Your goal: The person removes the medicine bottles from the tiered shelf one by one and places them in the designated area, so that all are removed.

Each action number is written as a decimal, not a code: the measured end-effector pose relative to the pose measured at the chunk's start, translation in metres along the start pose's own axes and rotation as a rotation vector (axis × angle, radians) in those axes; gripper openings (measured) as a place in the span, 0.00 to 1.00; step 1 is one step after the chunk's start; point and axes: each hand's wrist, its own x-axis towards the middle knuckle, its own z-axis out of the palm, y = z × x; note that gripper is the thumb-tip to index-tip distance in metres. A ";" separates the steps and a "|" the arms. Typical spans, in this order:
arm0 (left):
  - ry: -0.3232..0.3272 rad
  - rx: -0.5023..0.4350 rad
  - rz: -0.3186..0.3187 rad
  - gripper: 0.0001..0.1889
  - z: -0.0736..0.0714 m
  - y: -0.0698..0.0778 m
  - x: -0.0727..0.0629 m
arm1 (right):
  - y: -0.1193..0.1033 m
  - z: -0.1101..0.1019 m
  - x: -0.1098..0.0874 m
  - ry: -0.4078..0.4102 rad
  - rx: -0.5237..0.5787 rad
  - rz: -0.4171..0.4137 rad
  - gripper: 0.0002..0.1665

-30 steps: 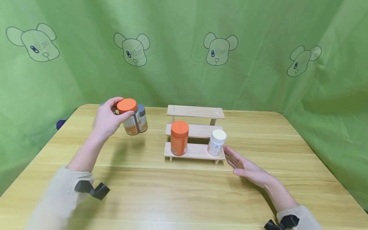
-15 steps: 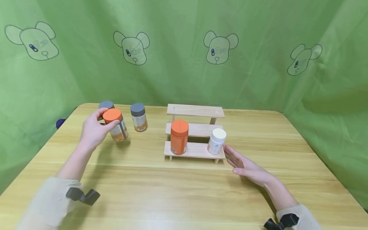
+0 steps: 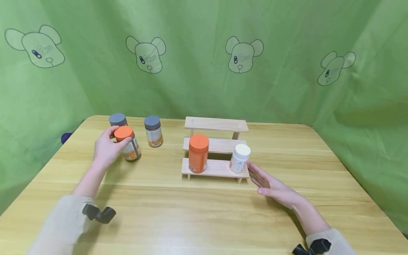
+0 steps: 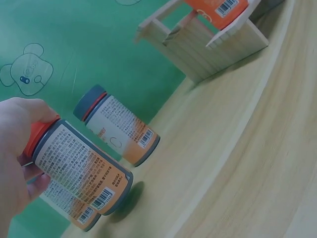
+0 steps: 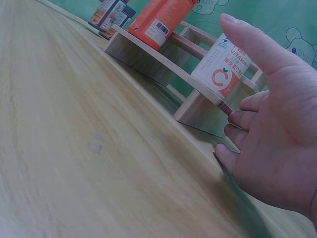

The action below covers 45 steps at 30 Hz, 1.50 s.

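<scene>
A person's left hand (image 3: 106,149) grips a jar with an orange lid (image 3: 131,150) toward the left of a wooden desk (image 3: 191,212), the thumb on one side of the lid and the other fingers curled round the far side. The right hand (image 3: 276,190) lies by the right end of a wooden rack (image 3: 220,169), its fingers straight and holding nothing; whether they touch the wood cannot be told. The step in hand appears to be the placing or lifting of the jar, and one moment does not settle which. A placing would call for a level base and a gentle release; a lifting, for a firm hold and a path clear of the partly hidden grey-lidded jar (image 3: 118,119) just behind and the second grey-lidded jar (image 3: 154,137) to the right. The held jar is dark-sided, its white label (image 4: 81,163) turning orange toward the base, with dense print and a barcode (image 4: 102,198). It looks close to upright, a shadow near its foot; contact with the desk is unclear. An orange bottle (image 3: 198,156) and a white bottle (image 3: 238,162) stand on the rack's lowest shelf.
</scene>
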 end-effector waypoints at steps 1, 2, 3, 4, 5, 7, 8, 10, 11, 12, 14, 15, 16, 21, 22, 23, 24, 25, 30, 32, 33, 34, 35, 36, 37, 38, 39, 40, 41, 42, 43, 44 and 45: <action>0.000 0.001 -0.005 0.35 0.000 0.000 0.001 | 0.000 0.000 0.000 0.001 -0.001 -0.001 0.46; 0.001 0.003 -0.012 0.35 0.000 0.001 0.001 | 0.000 0.000 0.000 0.001 -0.002 -0.002 0.46; 0.002 0.006 -0.017 0.35 0.001 0.001 0.002 | 0.000 0.000 0.000 0.001 -0.004 -0.003 0.46; 0.003 0.008 -0.022 0.36 0.001 0.001 0.002 | 0.000 0.000 0.000 0.002 -0.006 -0.003 0.46; 0.004 0.013 -0.027 0.36 0.001 0.001 0.002 | 0.000 0.000 0.000 0.003 -0.007 -0.002 0.46; 0.006 0.013 -0.037 0.36 0.001 0.000 0.004 | 0.000 0.000 0.000 0.005 -0.009 0.002 0.46; 0.008 0.015 -0.038 0.36 0.001 -0.001 0.004 | 0.000 0.000 0.000 0.006 -0.010 0.004 0.46; 0.012 0.020 -0.037 0.36 0.002 -0.002 0.005 | 0.000 0.000 -0.001 0.008 -0.011 0.009 0.46; 0.014 0.021 -0.035 0.36 0.002 -0.003 0.006 | 0.000 0.000 -0.001 0.009 -0.011 0.012 0.46; 0.017 0.023 -0.036 0.36 0.002 -0.004 0.006 | 0.001 0.000 -0.001 0.010 -0.012 0.013 0.46; 0.020 0.028 -0.036 0.36 0.003 -0.006 0.007 | 0.001 0.000 -0.001 0.012 -0.013 0.014 0.46; 0.021 0.031 -0.037 0.36 0.003 -0.006 0.008 | 0.001 0.000 -0.001 0.012 -0.013 0.015 0.46; 0.022 0.034 -0.040 0.36 0.003 -0.007 0.008 | 0.002 0.000 -0.001 0.012 -0.014 0.015 0.46; 0.022 0.041 -0.047 0.36 0.005 -0.010 0.010 | 0.002 0.000 -0.002 0.012 -0.013 0.017 0.46; 0.022 0.042 -0.046 0.36 0.005 -0.010 0.010 | 0.002 0.000 -0.002 0.013 -0.015 0.018 0.46; 0.022 0.043 -0.045 0.36 0.005 -0.010 0.011 | 0.002 0.000 -0.002 0.013 -0.016 0.018 0.46; 0.021 0.043 -0.045 0.36 0.006 -0.010 0.011 | 0.002 0.000 -0.002 0.015 -0.016 0.019 0.46; 0.022 0.043 -0.045 0.36 0.006 -0.010 0.012 | 0.002 0.000 -0.002 0.017 -0.016 0.021 0.46; 0.024 0.041 -0.050 0.36 0.006 -0.009 0.013 | 0.002 0.000 -0.001 0.026 -0.021 0.030 0.46; 0.024 0.037 -0.050 0.36 0.007 -0.009 0.013 | 0.001 0.000 -0.001 0.027 -0.025 0.031 0.46; 0.024 0.035 -0.050 0.36 0.007 -0.009 0.013 | 0.001 0.001 -0.001 0.027 -0.025 0.029 0.46; 0.024 0.031 -0.050 0.36 0.007 -0.009 0.013 | 0.001 0.001 -0.001 0.030 -0.025 0.031 0.46; 0.025 0.028 -0.049 0.36 0.007 -0.009 0.013 | 0.001 0.001 -0.001 0.031 -0.025 0.030 0.46; 0.025 0.024 -0.049 0.36 0.008 -0.009 0.013 | 0.001 0.001 -0.001 0.031 -0.026 0.029 0.46; 0.025 0.018 -0.049 0.37 0.008 -0.009 0.012 | 0.001 0.001 -0.001 0.032 -0.027 0.031 0.46; 0.027 0.012 -0.050 0.37 0.008 -0.010 0.012 | 0.001 0.001 -0.001 0.033 -0.028 0.030 0.46; 0.030 0.009 -0.050 0.37 0.007 -0.010 0.012 | 0.001 0.001 -0.001 0.034 -0.029 0.031 0.46; 0.032 0.001 -0.052 0.37 0.007 -0.010 0.012 | 0.001 0.001 -0.001 0.034 -0.030 0.034 0.46; 0.035 -0.003 -0.054 0.38 0.007 -0.010 0.012 | 0.001 0.001 -0.001 0.034 -0.031 0.032 0.46; 0.039 -0.007 -0.058 0.38 0.007 -0.010 0.011 | 0.001 0.001 -0.001 0.033 -0.031 0.031 0.46; 0.043 -0.013 -0.061 0.38 0.007 -0.009 0.011 | 0.001 0.002 -0.001 0.034 -0.031 0.030 0.46; 0.050 -0.016 -0.064 0.38 0.006 -0.009 0.010 | 0.001 0.002 -0.001 0.034 -0.031 0.028 0.46; 0.056 -0.021 -0.069 0.38 0.006 -0.008 0.010 | 0.001 0.002 -0.001 0.034 -0.031 0.027 0.46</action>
